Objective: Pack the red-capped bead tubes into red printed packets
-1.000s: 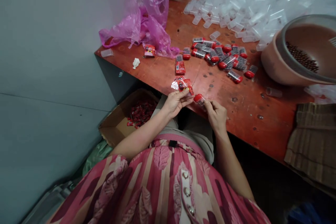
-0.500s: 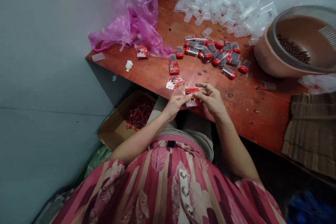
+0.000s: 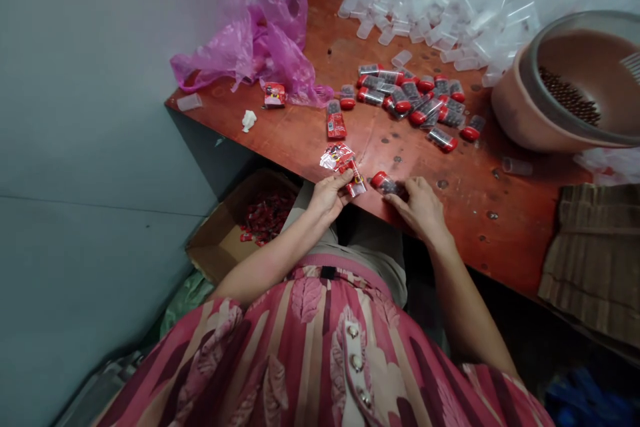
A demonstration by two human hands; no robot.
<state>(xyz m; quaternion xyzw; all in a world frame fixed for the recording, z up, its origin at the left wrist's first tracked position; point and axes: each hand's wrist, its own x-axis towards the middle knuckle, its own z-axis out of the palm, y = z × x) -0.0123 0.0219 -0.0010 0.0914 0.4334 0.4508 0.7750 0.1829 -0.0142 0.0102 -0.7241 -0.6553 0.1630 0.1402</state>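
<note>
My left hand (image 3: 331, 197) pinches a small printed red packet (image 3: 356, 185) at the table's near edge. In my right hand (image 3: 423, 207) is a clear tube with a red cap (image 3: 385, 182) and dark contents, its cap pointing left toward the packet. A short gap separates the two. Beyond my left hand lie several flat shiny packets (image 3: 334, 156). Behind those, a clear tube partly covered by a red packet (image 3: 336, 121) rests on the table. Several more red-capped tubes (image 3: 425, 110) form a loose pile farther back.
Empty clear tubes (image 3: 425, 20) heap up at the back. On the right stand nested bowls (image 3: 515, 103) holding brown beads, near stacked brown cardboard (image 3: 595, 253). A pink plastic bag (image 3: 280, 13) occupies the back left. Below the edge, a cardboard box (image 3: 210, 243) contains red items.
My hands have moved apart from the one packet they both held. The left keeps a packet, now tilted; the right has moved right and now holds a red-capped tube.
</note>
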